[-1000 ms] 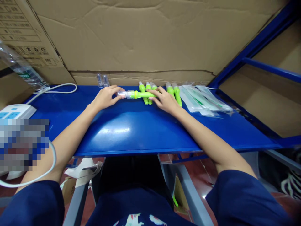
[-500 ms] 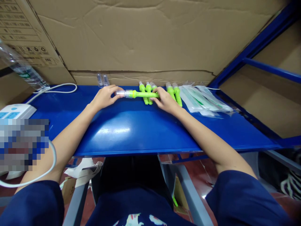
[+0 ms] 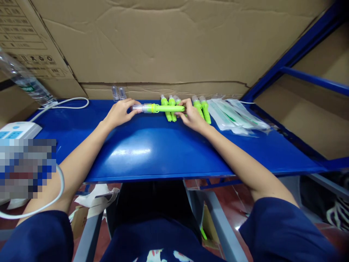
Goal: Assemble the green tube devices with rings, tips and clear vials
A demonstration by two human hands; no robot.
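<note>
A lime-green stick with a clear cap (image 3: 166, 108) lies level across both hands, just above the table. My left hand (image 3: 121, 112) pinches its clear end between thumb and fingers. At the green end, my right hand (image 3: 192, 115) has its fingers curled round the tip, the thumb underneath. A yellow band and a small green loop show near the clear part. Behind it, other green sticks with clear tips (image 3: 165, 102) lie on the table, one partly hidden by my right hand. Two more green sticks (image 3: 205, 109) rest just right of that hand.
Two clear caps (image 3: 115, 94) stand at the back of the blue table (image 3: 163, 153). Plastic-wrapped packets (image 3: 234, 116) lie on the right. A power strip (image 3: 20, 129), white cable (image 3: 73, 103) and water bottle (image 3: 28, 85) are at left. Cardboard (image 3: 163, 43) walls the back.
The held stick has turned about its length, bringing a small loop into view. Its green tip now shows more in front of my right fingers. Both hands stay nearly in place.
</note>
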